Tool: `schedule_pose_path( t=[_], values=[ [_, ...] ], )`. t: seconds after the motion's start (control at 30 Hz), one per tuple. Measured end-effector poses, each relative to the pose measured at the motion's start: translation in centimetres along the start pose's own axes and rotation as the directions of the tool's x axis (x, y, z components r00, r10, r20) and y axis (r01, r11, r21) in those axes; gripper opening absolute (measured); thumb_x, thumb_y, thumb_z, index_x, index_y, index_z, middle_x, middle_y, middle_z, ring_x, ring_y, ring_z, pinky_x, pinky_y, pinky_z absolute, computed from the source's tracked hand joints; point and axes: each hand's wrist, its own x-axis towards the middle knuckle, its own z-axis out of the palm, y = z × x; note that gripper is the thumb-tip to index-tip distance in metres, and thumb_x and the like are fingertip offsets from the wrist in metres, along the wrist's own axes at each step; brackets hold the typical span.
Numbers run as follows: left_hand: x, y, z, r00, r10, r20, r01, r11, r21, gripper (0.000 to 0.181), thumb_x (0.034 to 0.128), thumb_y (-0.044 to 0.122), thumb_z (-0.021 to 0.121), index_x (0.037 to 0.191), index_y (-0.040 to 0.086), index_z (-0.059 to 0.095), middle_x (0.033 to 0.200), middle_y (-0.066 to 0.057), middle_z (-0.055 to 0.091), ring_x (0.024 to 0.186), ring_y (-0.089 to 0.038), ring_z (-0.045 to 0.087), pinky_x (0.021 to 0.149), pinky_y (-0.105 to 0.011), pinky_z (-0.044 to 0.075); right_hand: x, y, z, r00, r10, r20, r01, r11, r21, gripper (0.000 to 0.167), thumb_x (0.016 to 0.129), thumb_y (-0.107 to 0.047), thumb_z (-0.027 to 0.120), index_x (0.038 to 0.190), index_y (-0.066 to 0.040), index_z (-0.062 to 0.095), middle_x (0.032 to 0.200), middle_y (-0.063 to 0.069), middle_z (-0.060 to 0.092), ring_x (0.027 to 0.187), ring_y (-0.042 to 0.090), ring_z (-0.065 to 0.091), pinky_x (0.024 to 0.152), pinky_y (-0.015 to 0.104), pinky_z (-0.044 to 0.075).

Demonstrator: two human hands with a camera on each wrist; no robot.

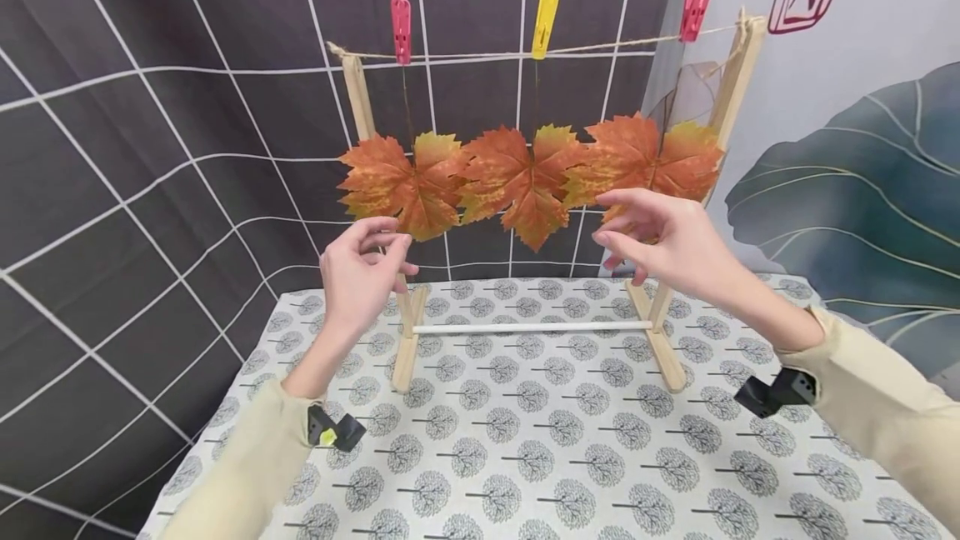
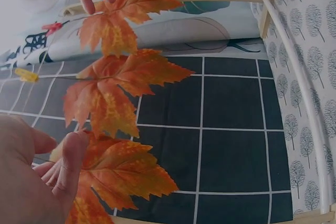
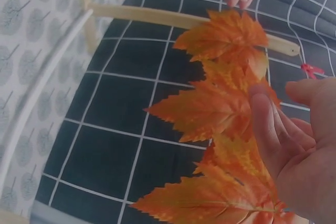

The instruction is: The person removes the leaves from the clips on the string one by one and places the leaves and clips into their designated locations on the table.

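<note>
Three orange maple leaves hang in a row: the left leaf [image 1: 408,182], the middle leaf [image 1: 528,177] and the right leaf [image 1: 637,152]. A red clothespin [image 1: 401,27], a yellow clothespin [image 1: 545,22] and another red clothespin [image 1: 697,5] clip their stems to a twine line [image 1: 600,48]. My left hand [image 1: 363,273] is in front of the left leaf's lower edge, fingers loosely bent around nothing. In front of the right leaf, my right hand [image 1: 663,240] has its fingers loosely bent and holds nothing; whether it touches the leaf I cannot tell.
The twine runs between two wooden posts, the left post [image 1: 358,98] and right post [image 1: 738,73]. A white rod [image 1: 532,327] joins their feet on the tree-print tablecloth [image 1: 525,440]. Dark grid-patterned cloth [image 1: 187,215] hangs behind and at left; a leaf-print panel [image 1: 870,207] stands at right.
</note>
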Motion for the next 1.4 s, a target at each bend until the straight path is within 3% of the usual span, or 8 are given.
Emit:
schedule_pose_path(
  t=[0.23,0.53,0.7,0.87,1.4],
  values=[
    [0.9,0.6,-0.1,1.000,-0.020,-0.004,0.020,1.000,-0.003,0.024,0.0922,0.006,0.070,0.114,-0.005,0.066,0.097,-0.019,0.073,0.053,-0.011,0.067,0.043,-0.028,0.053,1.5,-0.7,-0.1,0.998,0.062,0.025,-0.063,0.997,0.038,0.042,0.094,-0.007,0.071,0.134,-0.003,0.060,0.098,0.012,0.074,0.067,0.017,0.072,0.046,0.034,0.055],
    [2.0,1.1,0.0,1.000,-0.011,-0.022,0.011,1.000,-0.007,0.023,0.0924,0.009,0.071,0.111,-0.003,0.068,0.096,-0.016,0.073,0.050,-0.011,0.066,0.041,-0.027,0.052,3.1,-1.5,-0.2,0.995,0.100,0.019,-0.101,0.991,0.084,0.043,0.093,-0.008,0.071,0.135,-0.003,0.059,0.098,0.010,0.074,0.062,0.023,0.071,0.045,0.036,0.055],
    [2.7,1.7,0.2,1.000,0.002,-0.025,-0.003,0.999,-0.038,0.023,0.0921,0.007,0.070,0.112,-0.005,0.068,0.097,-0.014,0.073,0.053,-0.013,0.068,0.045,-0.031,0.055,4.0,-2.2,-0.3,0.997,0.080,0.020,-0.082,0.993,0.087,0.042,0.094,-0.009,0.071,0.134,-0.003,0.059,0.097,0.009,0.075,0.059,0.025,0.070,0.041,0.035,0.051],
    [3.4,2.1,0.4,1.000,0.021,-0.018,-0.022,0.997,-0.070,0.023,0.0922,0.005,0.069,0.112,-0.007,0.067,0.100,-0.019,0.072,0.056,-0.014,0.069,0.044,-0.030,0.055,4.9,-2.7,-0.1,0.998,0.064,0.017,-0.065,0.993,0.102,0.039,0.093,-0.008,0.071,0.130,-0.001,0.061,0.100,0.012,0.074,0.065,0.025,0.072,0.045,0.035,0.054],
    [5.1,3.0,0.4,1.000,0.010,-0.026,-0.012,0.996,-0.092,0.022,0.0916,0.003,0.070,0.111,-0.007,0.066,0.099,-0.023,0.071,0.056,-0.012,0.069,0.044,-0.028,0.055,8.3,-5.2,0.4,0.998,0.031,0.057,-0.036,0.995,0.091,0.035,0.094,-0.011,0.070,0.128,-0.006,0.063,0.099,0.012,0.074,0.068,0.025,0.072,0.049,0.038,0.057]
  ],
)
